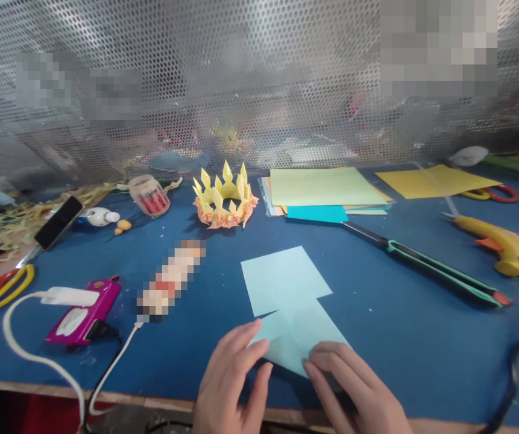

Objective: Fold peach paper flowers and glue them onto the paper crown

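Two light blue paper pieces lie at the front middle of the table. The farther paper square is flat, partly overlapped by the nearer light blue paper. My left hand is at the nearer paper's left side, fingertips at its edge, thumb held apart, so it is open. My right hand pinches the same paper's near right edge between thumb and fingers. That near edge looks slightly raised from the table. Behind the papers stands a yellow paper crown with peach flowers round its base.
Stacked coloured paper and a yellow sheet lie at the back. Right are a utility knife and a glue gun. Left are a magenta power strip, a phone, scissors and a tipped jar.
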`<state>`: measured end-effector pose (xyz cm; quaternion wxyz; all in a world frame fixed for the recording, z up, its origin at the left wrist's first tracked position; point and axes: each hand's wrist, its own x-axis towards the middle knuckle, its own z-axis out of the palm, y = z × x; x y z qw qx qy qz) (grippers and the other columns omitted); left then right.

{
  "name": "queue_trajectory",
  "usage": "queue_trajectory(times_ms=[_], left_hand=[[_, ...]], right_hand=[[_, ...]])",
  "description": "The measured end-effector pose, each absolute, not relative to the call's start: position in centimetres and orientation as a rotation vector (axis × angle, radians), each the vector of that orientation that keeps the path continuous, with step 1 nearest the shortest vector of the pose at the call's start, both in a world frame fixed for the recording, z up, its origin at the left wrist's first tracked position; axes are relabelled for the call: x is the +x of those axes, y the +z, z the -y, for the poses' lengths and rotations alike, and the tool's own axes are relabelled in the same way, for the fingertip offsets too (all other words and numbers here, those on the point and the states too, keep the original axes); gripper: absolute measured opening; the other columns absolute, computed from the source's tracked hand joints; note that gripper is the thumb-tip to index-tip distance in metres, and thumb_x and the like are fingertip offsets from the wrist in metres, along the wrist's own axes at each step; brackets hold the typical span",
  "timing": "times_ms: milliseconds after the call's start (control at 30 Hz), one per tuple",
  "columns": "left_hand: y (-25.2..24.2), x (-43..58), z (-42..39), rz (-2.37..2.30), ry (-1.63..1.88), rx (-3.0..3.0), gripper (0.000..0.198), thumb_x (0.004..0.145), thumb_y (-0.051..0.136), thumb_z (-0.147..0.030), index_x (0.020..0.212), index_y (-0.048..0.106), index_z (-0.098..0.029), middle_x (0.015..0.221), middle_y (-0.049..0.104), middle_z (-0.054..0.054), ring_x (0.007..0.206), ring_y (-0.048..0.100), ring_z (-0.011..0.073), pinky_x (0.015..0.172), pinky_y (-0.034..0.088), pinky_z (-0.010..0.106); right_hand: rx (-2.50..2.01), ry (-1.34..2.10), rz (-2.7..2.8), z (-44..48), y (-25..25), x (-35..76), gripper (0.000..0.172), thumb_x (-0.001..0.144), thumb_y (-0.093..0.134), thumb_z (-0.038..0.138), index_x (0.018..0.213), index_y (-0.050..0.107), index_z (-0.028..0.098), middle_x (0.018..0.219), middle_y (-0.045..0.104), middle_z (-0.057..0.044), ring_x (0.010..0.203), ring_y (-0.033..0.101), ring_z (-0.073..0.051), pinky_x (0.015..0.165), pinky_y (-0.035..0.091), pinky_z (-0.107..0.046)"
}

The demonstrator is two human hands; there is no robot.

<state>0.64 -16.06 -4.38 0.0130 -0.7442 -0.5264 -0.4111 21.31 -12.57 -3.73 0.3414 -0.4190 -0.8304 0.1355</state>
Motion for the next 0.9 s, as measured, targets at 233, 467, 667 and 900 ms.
queue_trajectory(times_ms=[233, 467, 667, 900], left_hand=[[-6.7, 2.1, 16.9, 1.371, -0.780, -2.550, 0.041, 0.101, 0.051, -0.036, 0.138, 0.060, -0.020, 0.143, 0.063, 0.006, 0.135, 0.056, 0.0243, 0.105, 0.053, 0.033], [-6.2, 0.9, 17.0, 1.352, -0.401, -2.558, 0.060, 0.103, 0.041, -0.050, 0.153, 0.041, -0.016, 0.155, 0.049, 0.006, 0.142, 0.047, 0.0262, 0.105, 0.050, 0.038], [-5.4, 0.1, 17.2, 1.485, -0.273, -2.508, 0.070, 0.099, 0.045, -0.057, 0.157, 0.033, -0.021, 0.157, 0.047, 0.003, 0.139, 0.048, 0.0284, 0.103, 0.045, 0.038], [-5.8, 0.9, 18.1, 1.666, -0.280, -2.476, 0.059, 0.104, 0.037, -0.040, 0.160, 0.023, -0.028, 0.156, 0.049, 0.004, 0.141, 0.044, 0.0286, 0.108, 0.036, 0.043]], right_hand=[[-1.346, 0.418, 2.037, 12.0, -4.9, 20.6, 0.015, 0.101, 0.050, 0.031, 0.092, 0.060, 0.023, 0.092, 0.061, -0.004, 0.070, 0.067, -0.012, 0.061, 0.056, -0.019], [-1.403, 0.323, 2.002, 11.9, -4.8, 19.9, 0.016, 0.101, 0.050, 0.031, 0.088, 0.056, 0.024, 0.083, 0.060, -0.001, 0.067, 0.064, -0.013, 0.061, 0.051, -0.020], [-1.475, 0.269, 1.975, 12.1, -4.8, 19.5, 0.016, 0.101, 0.049, 0.035, 0.096, 0.059, 0.024, 0.079, 0.062, -0.001, 0.065, 0.063, -0.014, 0.057, 0.049, -0.023], [-1.470, 0.303, 2.064, 12.4, -5.0, 19.8, 0.030, 0.103, 0.044, 0.026, 0.124, 0.065, 0.024, 0.091, 0.067, -0.007, 0.076, 0.066, -0.015, 0.065, 0.052, -0.024]])
